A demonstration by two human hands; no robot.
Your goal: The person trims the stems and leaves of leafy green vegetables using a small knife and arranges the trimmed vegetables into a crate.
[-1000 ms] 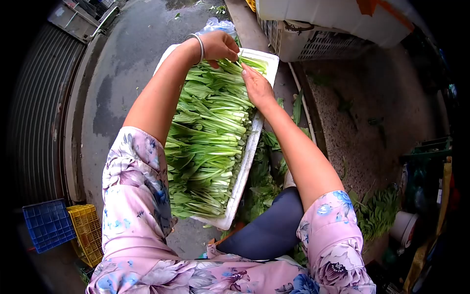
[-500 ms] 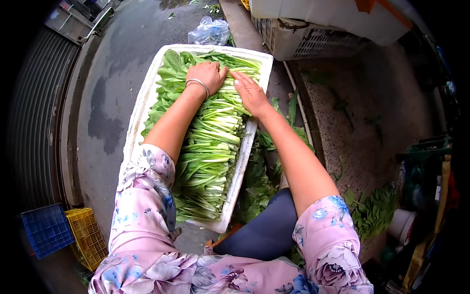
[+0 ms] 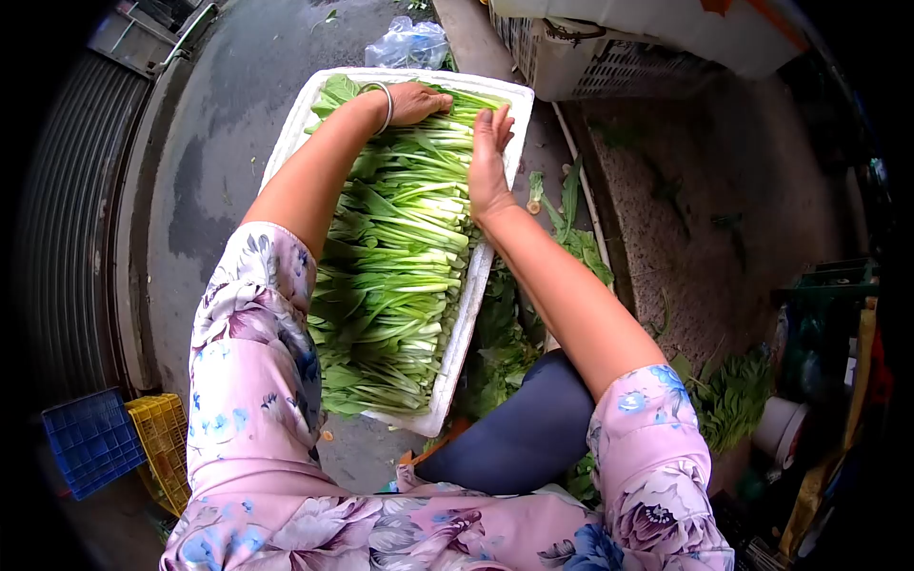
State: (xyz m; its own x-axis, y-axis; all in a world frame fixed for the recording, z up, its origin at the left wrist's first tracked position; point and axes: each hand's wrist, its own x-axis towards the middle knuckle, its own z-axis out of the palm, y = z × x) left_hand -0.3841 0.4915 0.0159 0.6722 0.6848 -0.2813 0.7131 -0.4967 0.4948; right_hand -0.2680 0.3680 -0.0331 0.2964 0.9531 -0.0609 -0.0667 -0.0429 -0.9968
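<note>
Leafy greens with long pale stems lie packed in rows across a white foam box, leaves to the left and cut stem ends to the right. At the far end of the box, my left hand, with a bracelet at its wrist, rests across the top of the greens. Its fingers lie over the stems, and their undersides are hidden. Upright along the box's right side, my right hand has its fingers stretched out and its palm against the stem ends.
Loose greens lie on the ground right of the box. A clear plastic bag sits beyond it. White crates stand at the upper right. Blue and yellow crates are at lower left, and a white bucket at right.
My left hand has moved farther toward the box's far end. My right hand has turned more upright, with its fingers now pointing away along the stem ends.
</note>
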